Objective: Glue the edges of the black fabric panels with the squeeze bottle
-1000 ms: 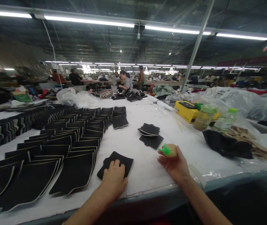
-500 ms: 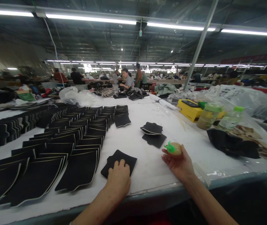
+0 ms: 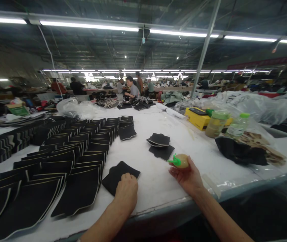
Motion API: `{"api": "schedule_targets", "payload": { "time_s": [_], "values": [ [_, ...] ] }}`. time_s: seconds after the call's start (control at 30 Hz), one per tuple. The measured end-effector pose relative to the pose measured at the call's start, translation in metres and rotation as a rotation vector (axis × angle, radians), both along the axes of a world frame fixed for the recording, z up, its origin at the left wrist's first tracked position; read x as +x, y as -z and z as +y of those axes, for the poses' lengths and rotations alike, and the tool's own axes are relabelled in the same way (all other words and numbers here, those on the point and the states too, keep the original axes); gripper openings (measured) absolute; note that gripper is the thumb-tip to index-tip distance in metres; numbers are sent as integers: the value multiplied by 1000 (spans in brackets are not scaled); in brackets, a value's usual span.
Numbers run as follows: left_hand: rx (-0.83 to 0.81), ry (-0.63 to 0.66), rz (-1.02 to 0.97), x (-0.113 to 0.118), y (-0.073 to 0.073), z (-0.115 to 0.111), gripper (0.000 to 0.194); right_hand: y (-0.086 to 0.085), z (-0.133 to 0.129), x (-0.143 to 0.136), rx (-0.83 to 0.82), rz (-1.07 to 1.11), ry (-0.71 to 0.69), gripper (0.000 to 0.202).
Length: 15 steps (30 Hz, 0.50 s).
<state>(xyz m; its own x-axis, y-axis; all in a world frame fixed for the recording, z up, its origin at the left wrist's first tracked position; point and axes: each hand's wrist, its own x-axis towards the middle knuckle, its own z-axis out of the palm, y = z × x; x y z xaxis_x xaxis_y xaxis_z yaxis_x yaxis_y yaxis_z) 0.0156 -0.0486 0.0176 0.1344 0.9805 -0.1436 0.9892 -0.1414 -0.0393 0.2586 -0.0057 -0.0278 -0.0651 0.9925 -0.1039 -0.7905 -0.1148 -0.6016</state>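
The person's left hand [image 3: 127, 191] lies over the right part of a black panel [image 3: 114, 174], its fingers bent and close together; the view does not show whether they pinch the edge or only press on it. That panel lies flat on the white-covered table [image 3: 153, 188], near its front edge. The right hand [image 3: 190, 178], palm turned up, grips a squeeze bottle [image 3: 183, 161] of yellowish contents, tipped sideways above the table so that its green nozzle cap [image 3: 175, 161] points left.

Just beyond the bottle sits a small pile of black panels [image 3: 160, 139], the upper ones overlapping the lowest. To the left, rows of overlapping black panels [image 3: 79, 186] with pale edges run toward the back. On the right stand a yellow box [image 3: 195, 118], a green-lidded jar [image 3: 215, 126] and a clear plastic bottle [image 3: 236, 128], with crumpled black material [image 3: 239, 153] and brown scraps [image 3: 266, 148] in front. A co-worker [image 3: 134, 90] in grey is visible farther back.
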Motion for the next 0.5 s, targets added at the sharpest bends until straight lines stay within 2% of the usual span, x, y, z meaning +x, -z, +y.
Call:
{"api": "schedule_targets", "payload": {
  "time_s": [0.33,0.5],
  "values": [
    [-28,143,23,-14,-4,14,36,1,0,0,20,3,8,29],
    [-10,156,-34,-27,-7,28,30,1,0,-1,32,5,0,29]
  ]
}}
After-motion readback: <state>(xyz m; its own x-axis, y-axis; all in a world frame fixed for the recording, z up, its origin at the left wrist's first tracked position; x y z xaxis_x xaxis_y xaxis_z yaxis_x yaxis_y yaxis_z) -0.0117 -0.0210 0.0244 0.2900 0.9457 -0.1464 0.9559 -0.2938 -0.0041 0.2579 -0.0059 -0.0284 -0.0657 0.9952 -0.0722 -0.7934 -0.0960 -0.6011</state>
